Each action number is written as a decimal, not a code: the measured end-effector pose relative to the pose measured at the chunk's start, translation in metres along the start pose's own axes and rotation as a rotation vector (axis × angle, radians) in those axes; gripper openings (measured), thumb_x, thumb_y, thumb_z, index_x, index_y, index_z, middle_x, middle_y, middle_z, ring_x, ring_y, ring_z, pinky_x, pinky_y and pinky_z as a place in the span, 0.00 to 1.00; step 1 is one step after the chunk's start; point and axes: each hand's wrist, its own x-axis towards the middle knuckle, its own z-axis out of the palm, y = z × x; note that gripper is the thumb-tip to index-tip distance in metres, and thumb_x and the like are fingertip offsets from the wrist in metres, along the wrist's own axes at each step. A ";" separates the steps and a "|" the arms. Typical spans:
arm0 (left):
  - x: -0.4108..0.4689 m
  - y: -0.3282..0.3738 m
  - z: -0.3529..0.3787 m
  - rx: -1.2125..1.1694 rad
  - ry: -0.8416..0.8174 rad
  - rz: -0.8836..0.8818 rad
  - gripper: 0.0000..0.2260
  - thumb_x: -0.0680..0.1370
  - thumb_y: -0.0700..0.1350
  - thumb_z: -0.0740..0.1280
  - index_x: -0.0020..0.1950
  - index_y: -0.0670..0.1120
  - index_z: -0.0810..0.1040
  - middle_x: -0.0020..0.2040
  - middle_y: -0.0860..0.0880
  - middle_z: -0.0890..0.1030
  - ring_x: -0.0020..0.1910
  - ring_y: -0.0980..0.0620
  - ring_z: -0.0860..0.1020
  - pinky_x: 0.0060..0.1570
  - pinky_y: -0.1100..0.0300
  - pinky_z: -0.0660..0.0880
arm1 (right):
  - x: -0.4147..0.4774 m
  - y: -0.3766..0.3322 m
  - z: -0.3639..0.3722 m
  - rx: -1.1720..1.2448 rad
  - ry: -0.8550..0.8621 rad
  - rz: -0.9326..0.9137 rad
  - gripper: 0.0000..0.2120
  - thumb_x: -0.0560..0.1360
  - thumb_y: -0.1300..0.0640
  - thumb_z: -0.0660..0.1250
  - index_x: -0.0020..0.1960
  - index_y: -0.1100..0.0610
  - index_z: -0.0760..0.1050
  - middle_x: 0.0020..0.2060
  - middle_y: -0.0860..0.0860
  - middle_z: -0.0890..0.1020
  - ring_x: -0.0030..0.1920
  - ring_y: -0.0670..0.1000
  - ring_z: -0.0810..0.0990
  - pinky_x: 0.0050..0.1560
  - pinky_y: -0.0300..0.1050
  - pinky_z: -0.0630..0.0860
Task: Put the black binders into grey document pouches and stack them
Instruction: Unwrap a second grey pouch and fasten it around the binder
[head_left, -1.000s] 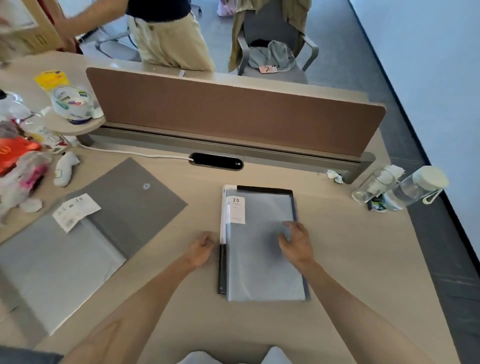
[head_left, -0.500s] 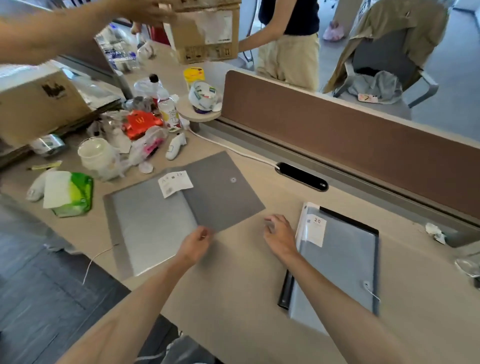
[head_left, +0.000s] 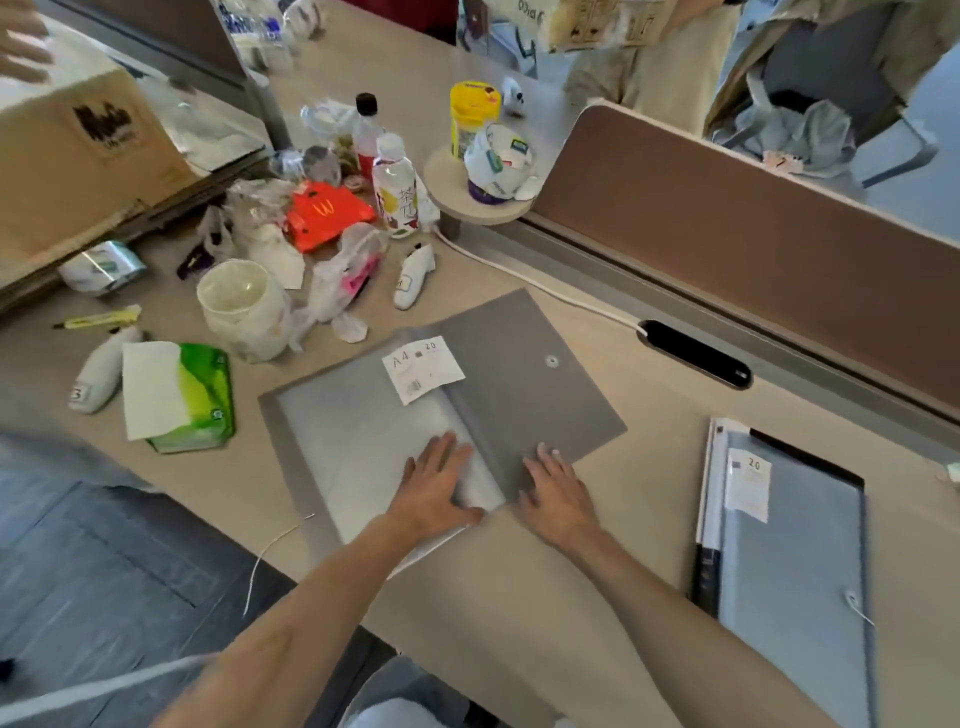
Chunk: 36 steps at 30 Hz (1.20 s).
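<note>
A grey document pouch (head_left: 524, 374) lies flat in the middle of the desk with its flap spread to the right and a white label on it. My left hand (head_left: 434, 486) rests palm down on its pale plastic-wrapped body, fingers spread. My right hand (head_left: 558, 491) lies flat on the near corner of the dark flap. At the right, a black binder (head_left: 709, 571) lies under or inside a second light grey pouch (head_left: 795, 571) with a string tie; only the binder's black edges show.
Clutter fills the back left: a tissue pack (head_left: 179, 395), a white cup (head_left: 241, 306), bottles (head_left: 397, 189), an orange bag (head_left: 324, 213) and a cardboard box (head_left: 78, 150). A brown divider (head_left: 753, 234) runs along the back. The desk's front edge is close to my arms.
My view has swung left from the binder to the open pouch. Both hands left the binder and now lie flat on the open pouch.
</note>
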 end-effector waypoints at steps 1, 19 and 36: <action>0.002 0.001 0.002 0.038 -0.021 0.000 0.46 0.68 0.61 0.70 0.77 0.52 0.48 0.78 0.49 0.40 0.77 0.48 0.40 0.74 0.42 0.45 | -0.002 0.004 0.003 -0.070 -0.021 -0.031 0.29 0.77 0.50 0.57 0.76 0.54 0.55 0.78 0.52 0.52 0.77 0.53 0.50 0.74 0.47 0.54; -0.033 0.034 0.007 -0.182 0.148 0.044 0.38 0.63 0.43 0.65 0.74 0.48 0.62 0.77 0.43 0.50 0.76 0.41 0.51 0.72 0.51 0.60 | -0.036 0.076 -0.013 0.471 0.182 0.265 0.19 0.77 0.52 0.63 0.65 0.59 0.73 0.63 0.56 0.76 0.64 0.55 0.72 0.68 0.46 0.66; -0.112 0.108 -0.016 -0.952 0.543 -0.021 0.25 0.67 0.36 0.60 0.54 0.62 0.79 0.48 0.46 0.76 0.41 0.50 0.72 0.39 0.56 0.68 | -0.088 0.086 -0.101 1.479 0.041 0.212 0.12 0.78 0.70 0.55 0.57 0.57 0.64 0.46 0.53 0.80 0.28 0.50 0.83 0.22 0.36 0.75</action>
